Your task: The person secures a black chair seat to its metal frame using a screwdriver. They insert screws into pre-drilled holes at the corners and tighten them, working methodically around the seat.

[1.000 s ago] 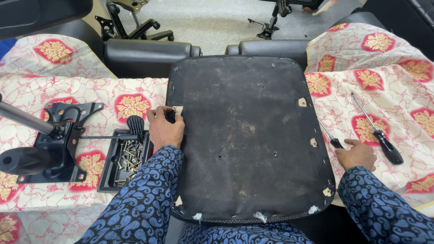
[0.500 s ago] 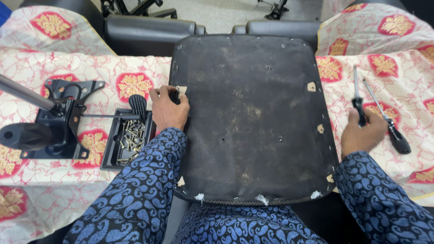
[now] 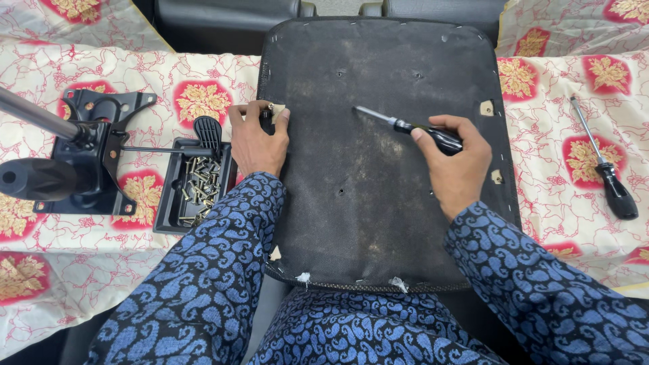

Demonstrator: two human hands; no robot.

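Head view, looking down at a work surface [image 3: 554, 203] covered with a cream cloth printed with red floral medallions. At centre lies an upturned chair seat base [image 3: 378, 203], a dark, dusty fabric-covered panel with rounded corners, its near edge resting over the person's lap. The right hand [image 3: 456, 162] is closed around the black handle of a screwdriver [image 3: 405, 127], whose metal shaft points far-left and lies low over the middle of the panel; whether the tip touches the fabric cannot be told. The left hand [image 3: 257, 138] rests on the panel's left edge, fingers curled and pinching a small pale item at a tan patch there; what the item is cannot be made out. Just left of that hand, a black tray [image 3: 177, 203] holds loose screws [image 3: 199, 186]. Farther left sits a black metal chair mechanism plate [image 3: 94, 155] with a grey cylinder and a black lever projecting off the left. A second screwdriver [image 3: 605, 169], black-handled, lies on the cloth at far right, well apart from both hands. Both forearms wear blue paisley sleeves.
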